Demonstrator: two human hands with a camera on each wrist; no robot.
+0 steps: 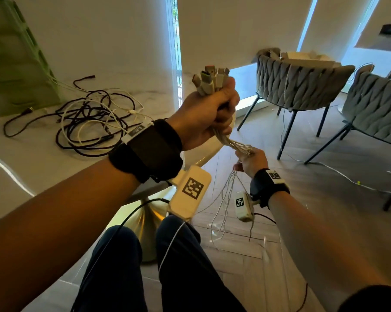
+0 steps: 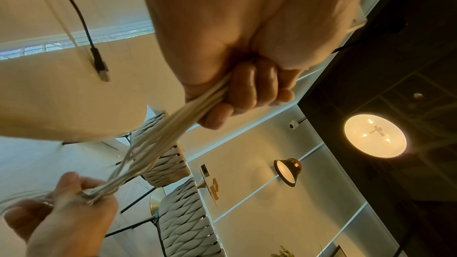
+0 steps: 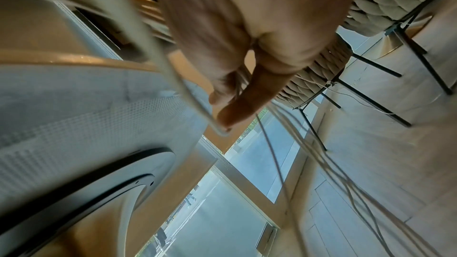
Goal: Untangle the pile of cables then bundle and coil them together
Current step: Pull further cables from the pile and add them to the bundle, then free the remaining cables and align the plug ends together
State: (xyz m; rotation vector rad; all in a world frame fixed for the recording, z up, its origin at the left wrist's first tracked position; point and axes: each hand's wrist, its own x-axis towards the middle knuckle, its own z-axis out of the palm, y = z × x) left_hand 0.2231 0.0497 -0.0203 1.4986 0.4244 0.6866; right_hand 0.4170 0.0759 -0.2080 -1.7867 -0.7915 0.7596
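Note:
My left hand (image 1: 209, 113) is raised off the table's edge and grips a bunch of white cables (image 1: 232, 144) just below their plugs (image 1: 210, 79), which stick up out of the fist. The strands run down and to the right into my right hand (image 1: 249, 162), which pinches them lower down. Below it the loose cable ends (image 1: 223, 210) hang toward the floor. In the left wrist view the fingers (image 2: 249, 93) are curled round the white cables (image 2: 158, 142). A tangle of black and white cables (image 1: 91, 122) lies on the white table (image 1: 32, 172).
A green crate (image 1: 16, 61) stands at the table's far left. Two grey woven chairs (image 1: 298, 84) sit on the wood floor to the right, with thin white wires trailing near them. My knees (image 1: 145, 266) and the table's gold pedestal (image 1: 147, 224) are below.

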